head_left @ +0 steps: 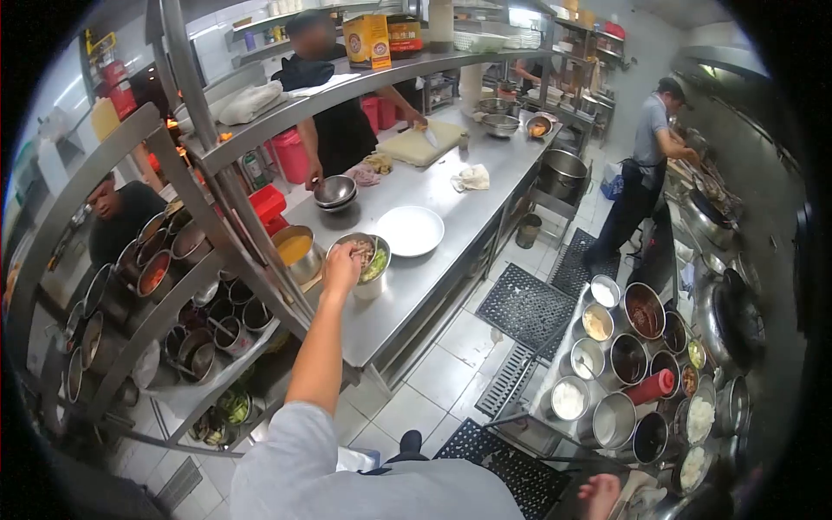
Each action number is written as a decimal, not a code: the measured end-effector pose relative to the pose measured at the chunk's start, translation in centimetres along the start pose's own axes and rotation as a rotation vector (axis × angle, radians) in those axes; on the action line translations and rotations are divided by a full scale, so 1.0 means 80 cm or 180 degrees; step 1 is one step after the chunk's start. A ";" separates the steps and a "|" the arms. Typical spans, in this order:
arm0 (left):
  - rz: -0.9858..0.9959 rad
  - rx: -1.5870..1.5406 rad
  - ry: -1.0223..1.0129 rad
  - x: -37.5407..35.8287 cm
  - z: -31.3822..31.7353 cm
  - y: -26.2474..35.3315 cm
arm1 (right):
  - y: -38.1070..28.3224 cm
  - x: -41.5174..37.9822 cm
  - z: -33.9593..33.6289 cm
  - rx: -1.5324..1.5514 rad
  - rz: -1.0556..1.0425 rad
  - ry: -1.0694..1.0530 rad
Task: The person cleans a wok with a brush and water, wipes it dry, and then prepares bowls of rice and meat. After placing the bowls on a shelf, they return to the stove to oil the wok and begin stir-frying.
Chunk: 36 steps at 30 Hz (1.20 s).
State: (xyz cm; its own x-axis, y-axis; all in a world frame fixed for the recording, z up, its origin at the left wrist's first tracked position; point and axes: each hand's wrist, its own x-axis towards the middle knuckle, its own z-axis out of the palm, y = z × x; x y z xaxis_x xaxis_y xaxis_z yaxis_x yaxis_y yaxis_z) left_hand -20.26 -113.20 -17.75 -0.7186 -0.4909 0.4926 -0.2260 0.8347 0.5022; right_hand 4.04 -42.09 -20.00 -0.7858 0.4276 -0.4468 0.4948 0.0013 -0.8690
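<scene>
My left hand (341, 264) reaches out over a steel bowl (374, 279) on the steel counter (433, 277), its fingers pinched on a tuft of shredded food from the bowl. The bowl holds green and pale shredded vegetables. A white plate (409, 230) lies just beyond the bowl, empty. My right hand (600, 496) rests low at the bottom edge beside the seasoning station, fingers curled, with nothing visible in it.
A pot of orange sauce (295, 250) stands left of the bowl. Stacked steel bowls (334, 191) sit further back. Several seasoning containers (629, 358) and a red bottle (652, 386) fill the right station. A person (342, 130) cuts at a board (420, 143); another person (640, 178) works at the woks.
</scene>
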 end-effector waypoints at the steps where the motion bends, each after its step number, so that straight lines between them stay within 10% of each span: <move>1: -0.0037 0.0065 -0.0071 0.015 0.009 -0.001 | 0.062 0.024 0.008 0.0201 0.0026 -0.0185; 7: -0.0137 0.0328 -0.0444 0.067 0.061 -0.028 | 0.099 -0.058 0.102 -0.2118 -0.0001 -0.0085; 10: -0.0128 0.0554 -0.0599 0.079 0.074 -0.035 | 0.245 -0.022 0.079 -0.0657 0.1015 -0.0489; 16: 0.0397 0.0510 -0.0361 0.082 0.085 -0.054 | 0.322 -0.041 0.078 -0.0988 0.1918 -0.0038; 36: 0.0024 0.0225 -0.0063 0.071 0.065 -0.032 | 0.430 -0.077 0.013 -0.0306 0.2521 0.0258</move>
State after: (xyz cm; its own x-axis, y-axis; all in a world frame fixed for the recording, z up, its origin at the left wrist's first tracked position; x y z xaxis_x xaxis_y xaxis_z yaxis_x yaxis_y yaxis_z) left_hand -27.19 -116.86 -19.91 -0.7331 -0.4801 0.4817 -0.2660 0.8542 0.4467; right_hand 25.51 -45.64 -47.37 -0.1602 0.3985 -0.9031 0.9269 -0.2538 -0.2764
